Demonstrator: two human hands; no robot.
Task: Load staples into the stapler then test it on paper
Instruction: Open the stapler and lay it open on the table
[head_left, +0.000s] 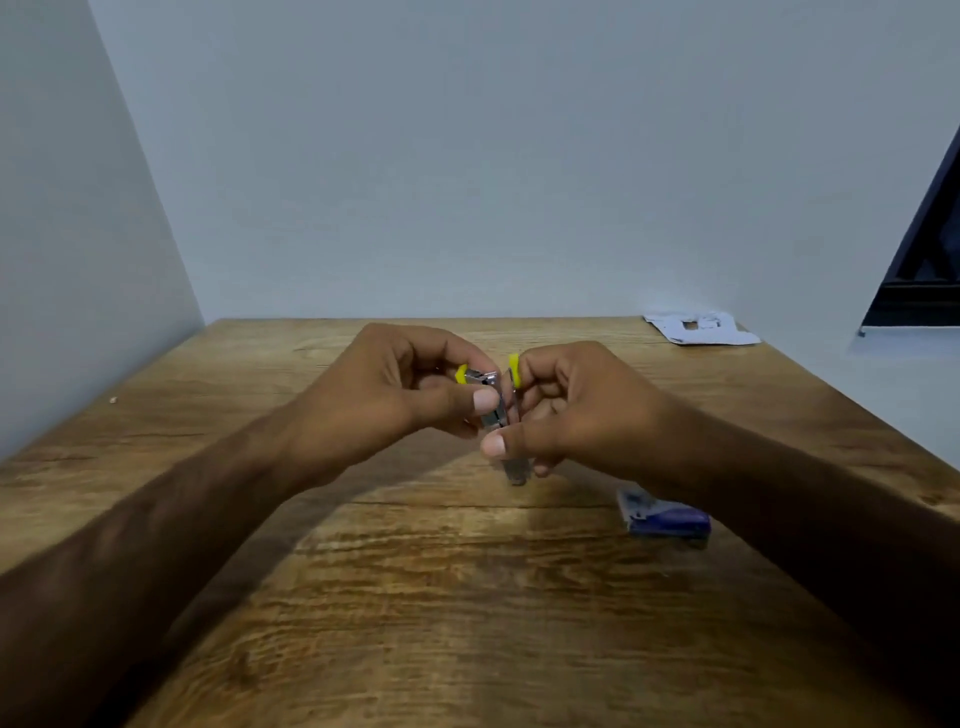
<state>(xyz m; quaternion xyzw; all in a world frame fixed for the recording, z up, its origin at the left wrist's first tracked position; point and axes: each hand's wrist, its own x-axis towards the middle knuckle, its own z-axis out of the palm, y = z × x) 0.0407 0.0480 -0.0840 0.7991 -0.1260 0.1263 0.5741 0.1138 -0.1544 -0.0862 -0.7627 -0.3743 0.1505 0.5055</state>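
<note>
Stapler (493, 402) is held up over the middle of the wooden counter (415, 597), between both hands. It's small, silver metal with yellow plastic tips, swung open: one yellow-tipped arm in the left hand (395, 395), the other in the right hand (566, 415). Fingers of both hands are pinched closed on it, thumbs in front. Metal strip pokes out below the right thumb (blurred, can't tell what part). Blue box (665, 514) lies on the counter near the right forearm. White paper (701, 327) sits at the far right corner.
</note>
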